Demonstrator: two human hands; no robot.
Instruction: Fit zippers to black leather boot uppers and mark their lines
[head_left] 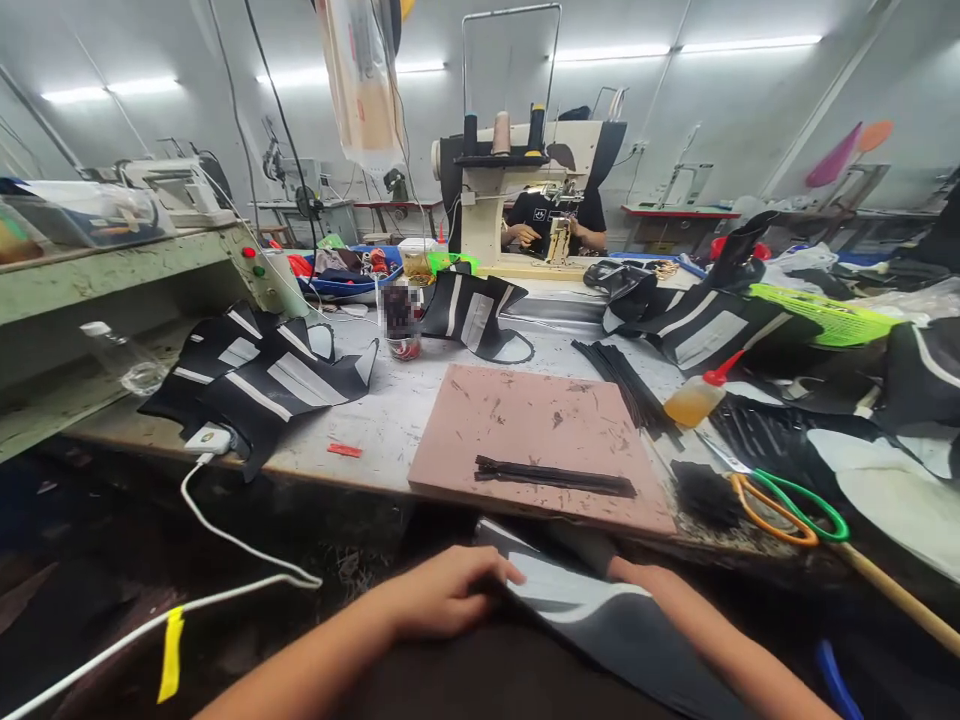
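A black, sheet-like upper with a pale grey-white inner face [559, 590] lies over the lap, just below the table edge. It looks light and bendable, springy rather than limp, and probably not fragile; the smooth pale face might slide a little under a fingertip. The edges seem the best hold, 1 hand to each side, so the sheet stays flat without creasing.

The left hand [459, 592] has its fingers bent narrowly over the left edge, gripping it. The right hand [631, 574] goes behind the far side, so I cannot tell how its fingers stand.

Above, a scuffed pink rectangular board [525, 415] rests on the worn whitish worktable [394, 405], bearing slim black zip-like strips [555, 477]. To the right lie scissors with 1 orange and 1 green handle loop [784, 508]. Beyond stands a cream sewing machine [484, 225] with 3 thread spools [502, 133], under bright tube lights [750, 45].
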